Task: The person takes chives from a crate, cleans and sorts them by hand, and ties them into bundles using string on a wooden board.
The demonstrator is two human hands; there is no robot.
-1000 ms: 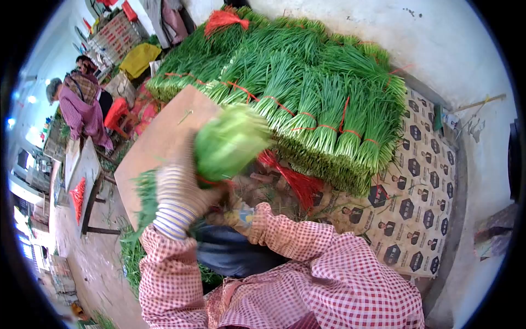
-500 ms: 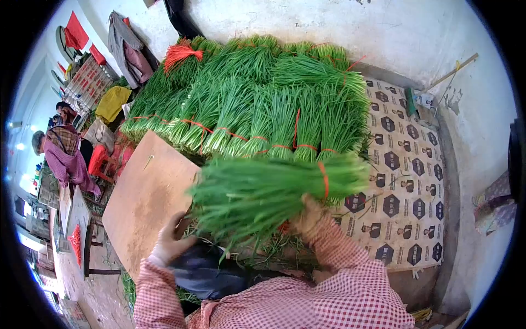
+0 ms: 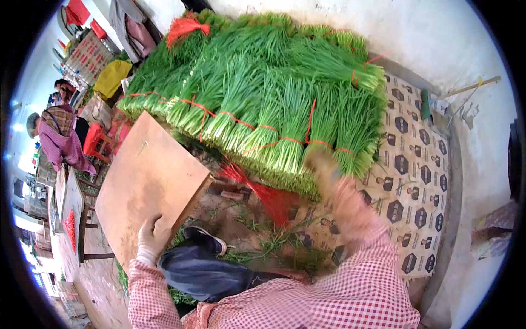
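Observation:
My left hand point(image 3: 152, 237), in a pale glove, is at the near edge of a brown wooden board point(image 3: 148, 175), fingers stretched over its surface and holding nothing. My right hand point(image 3: 323, 167) is smeared by motion at the front of a large stack of chive bundles point(image 3: 263, 126), near the pale stem ends; its fingers cannot be made out. The bundles are tied with red bands, stems toward me in the front row. Red ties point(image 3: 268, 194) hang or lie below the stack, between the board and my right arm.
Patterned sheeting point(image 3: 408, 181) covers the floor at the right, beside a white wall. A broom point(image 3: 427, 104) leans there. Loose green leaves point(image 3: 263, 247) litter the ground by my shoe point(image 3: 205, 239). Another person point(image 3: 60, 137) bends at far left near a red stool point(image 3: 97, 141).
The chive bundle held across in front of me has left my hands. My right hand has moved forward to the stack, my left down onto the board. The view has turned slightly.

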